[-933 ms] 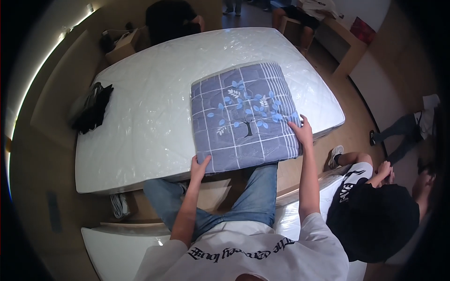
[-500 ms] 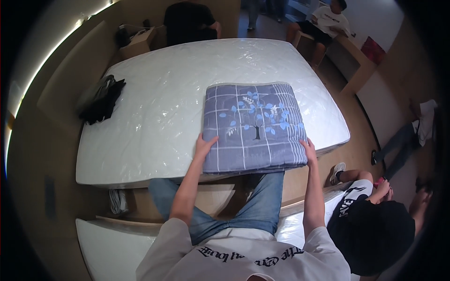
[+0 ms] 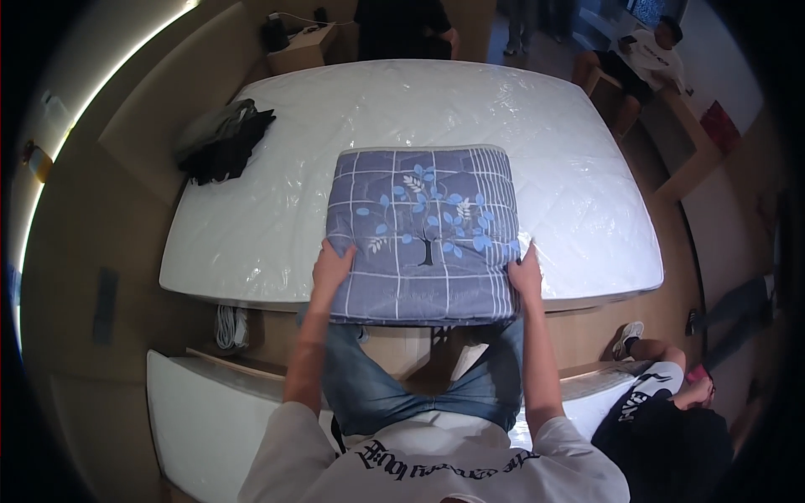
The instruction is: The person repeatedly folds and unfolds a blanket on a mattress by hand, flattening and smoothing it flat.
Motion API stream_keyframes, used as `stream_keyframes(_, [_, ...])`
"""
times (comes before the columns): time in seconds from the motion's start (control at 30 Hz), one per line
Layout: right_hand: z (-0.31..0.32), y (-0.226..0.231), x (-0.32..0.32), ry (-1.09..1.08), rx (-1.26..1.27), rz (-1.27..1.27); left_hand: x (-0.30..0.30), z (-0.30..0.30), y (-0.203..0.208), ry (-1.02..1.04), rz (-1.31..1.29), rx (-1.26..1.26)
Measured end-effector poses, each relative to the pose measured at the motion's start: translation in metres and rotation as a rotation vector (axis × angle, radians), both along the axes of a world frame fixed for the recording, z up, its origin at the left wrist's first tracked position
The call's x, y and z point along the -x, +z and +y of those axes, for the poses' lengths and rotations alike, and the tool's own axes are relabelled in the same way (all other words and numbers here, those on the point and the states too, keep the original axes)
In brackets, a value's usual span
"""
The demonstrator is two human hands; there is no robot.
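A folded quilt (image 3: 402, 289), blue-grey with white check lines and a printed tree with pale blue leaves, lies partly over the near edge of the plastic-wrapped white mattress (image 3: 352, 109). Its near end reaches out above my thighs. My left hand (image 3: 333, 267) grips the quilt's left side, thumb on top and the other fingers partly hidden. On the opposite side my right hand (image 3: 525, 272) holds the quilt's right edge, with one finger stretched out past it. Both forearms come up from below on either side of the quilt.
Dark clothing (image 3: 226, 147) lies on the mattress's far left. Coiled white cable (image 3: 231, 327) sits in the gap before a second wrapped mattress (image 3: 210, 419). A person in black (image 3: 671, 436) sits close at right; others are at the back. A bedside cabinet (image 3: 303, 49) stands far left.
The quilt and both hands have come nearer to me and a little left in view. The whole room has shifted, with the large mattress now further right.
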State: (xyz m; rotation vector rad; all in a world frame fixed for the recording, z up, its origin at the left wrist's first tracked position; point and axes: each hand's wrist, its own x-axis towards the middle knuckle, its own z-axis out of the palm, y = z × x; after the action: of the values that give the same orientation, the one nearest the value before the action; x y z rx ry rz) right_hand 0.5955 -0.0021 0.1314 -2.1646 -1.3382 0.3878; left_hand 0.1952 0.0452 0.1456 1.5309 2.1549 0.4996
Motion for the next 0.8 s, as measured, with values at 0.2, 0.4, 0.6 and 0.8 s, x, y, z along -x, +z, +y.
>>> stream_keyframes(0.2, [0.082,0.061,0.045,0.119,-0.258,-0.311,-0.024,0.005,0.032,-0.009,-0.106,-0.105])
stream_keyframes(0.4, [0.112,0.012,0.051,0.141,-0.037,-0.464,-0.096,0.0,0.051,-0.429,0.355,-0.387])
stream_keyframes(0.6, [0.162,0.04,0.055,0.088,-0.104,-0.465,-0.139,-0.016,0.016,-0.614,0.385,-0.271])
stream_keyframes(0.8, [0.256,0.043,0.036,0.247,-0.143,-0.586,-0.221,-0.02,0.032,-0.902,0.188,-0.321])
